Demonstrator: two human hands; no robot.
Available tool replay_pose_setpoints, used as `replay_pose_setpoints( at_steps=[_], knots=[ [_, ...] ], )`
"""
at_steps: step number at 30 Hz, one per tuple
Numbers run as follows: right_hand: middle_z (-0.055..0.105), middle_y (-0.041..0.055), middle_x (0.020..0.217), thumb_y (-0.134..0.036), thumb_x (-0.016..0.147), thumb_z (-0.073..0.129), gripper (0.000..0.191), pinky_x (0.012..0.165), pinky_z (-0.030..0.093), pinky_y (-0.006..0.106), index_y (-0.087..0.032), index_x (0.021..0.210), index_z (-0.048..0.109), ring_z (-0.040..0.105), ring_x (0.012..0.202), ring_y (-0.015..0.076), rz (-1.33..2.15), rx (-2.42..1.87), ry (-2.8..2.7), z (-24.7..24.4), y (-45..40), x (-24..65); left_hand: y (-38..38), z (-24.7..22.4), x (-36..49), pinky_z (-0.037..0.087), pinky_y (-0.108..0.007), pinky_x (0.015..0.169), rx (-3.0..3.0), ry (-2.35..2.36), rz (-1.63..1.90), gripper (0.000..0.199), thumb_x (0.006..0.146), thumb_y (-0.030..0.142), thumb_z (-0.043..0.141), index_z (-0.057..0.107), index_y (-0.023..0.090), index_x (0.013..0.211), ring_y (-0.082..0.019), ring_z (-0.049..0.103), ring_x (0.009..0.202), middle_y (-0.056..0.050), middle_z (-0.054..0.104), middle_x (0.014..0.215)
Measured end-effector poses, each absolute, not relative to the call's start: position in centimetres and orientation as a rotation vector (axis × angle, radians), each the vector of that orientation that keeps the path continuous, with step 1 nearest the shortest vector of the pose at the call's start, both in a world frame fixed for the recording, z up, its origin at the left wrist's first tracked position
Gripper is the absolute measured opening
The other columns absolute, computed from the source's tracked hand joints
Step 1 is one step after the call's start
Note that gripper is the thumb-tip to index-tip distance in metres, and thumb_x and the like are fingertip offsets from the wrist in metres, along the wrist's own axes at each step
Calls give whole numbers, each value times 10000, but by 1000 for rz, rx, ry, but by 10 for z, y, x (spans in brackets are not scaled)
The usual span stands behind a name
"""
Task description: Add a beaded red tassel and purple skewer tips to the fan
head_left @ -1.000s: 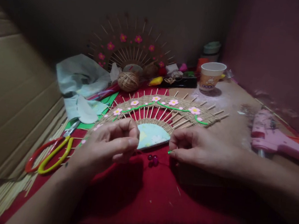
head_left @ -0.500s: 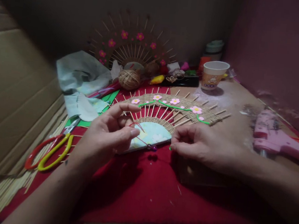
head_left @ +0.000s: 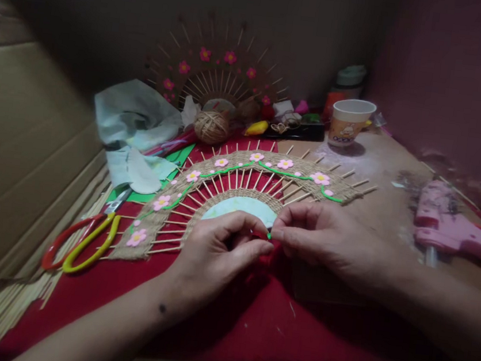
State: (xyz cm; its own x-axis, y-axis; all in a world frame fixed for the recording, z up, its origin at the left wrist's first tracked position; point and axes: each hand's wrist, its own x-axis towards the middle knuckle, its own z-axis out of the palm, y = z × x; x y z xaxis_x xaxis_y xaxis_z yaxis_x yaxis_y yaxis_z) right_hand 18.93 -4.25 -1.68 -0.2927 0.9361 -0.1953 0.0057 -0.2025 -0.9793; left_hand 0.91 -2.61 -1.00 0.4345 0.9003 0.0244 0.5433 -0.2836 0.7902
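My right hand pinches a small green bead between thumb and forefinger. Close against it, the thumb and forefinger of my left hand are curled around a thin red thread that they now mostly hide. The purple bead on that thread is hard to make out. Both hands hover over the lower edge of a woven twine fan with thin wooden ribs, pink flowers and a green vine. Its pale blue half-round centre is partly covered by my left hand.
Scissors with red and yellow handles lie at left, beside thin sticks. Behind the fan are a twine ball and a second flowered fan. A paper cup and a pink glue gun stand at right.
My left hand has moved right and come together with my right hand at the green bead. The fan's left part has come into sight. The view has shifted slightly.
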Motion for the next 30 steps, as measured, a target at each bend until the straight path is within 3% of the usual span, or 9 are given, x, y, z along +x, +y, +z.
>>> replay_pose_setpoints(
  at_steps=[15,25,30],
  knots=[
    [528,-48,560,-168,769,597,107,476,340,167,-146,682,539,458,490,45,1661,-1130,-1201,-18,-45,183,-24,-13,9,444,-247,631,2060,1161,698,129,798,246,581,662,147,781,-137,586,673,-18,649,705],
    [488,-41,497,-191,822,503,229,390,229,182,-125,617,580,327,393,24,1559,-1198,-1370,-15,-42,190,-22,-15,7,412,-228,550,2009,1177,707,127,784,253,593,656,143,774,-127,561,605,-12,629,654],
    [526,-27,532,-235,794,559,187,412,266,182,-137,638,591,399,431,38,1556,-1230,-1315,-15,-42,188,-20,-15,8,404,-226,530,1970,1175,693,122,778,246,598,654,137,786,-125,553,591,-21,636,661]
  ],
)
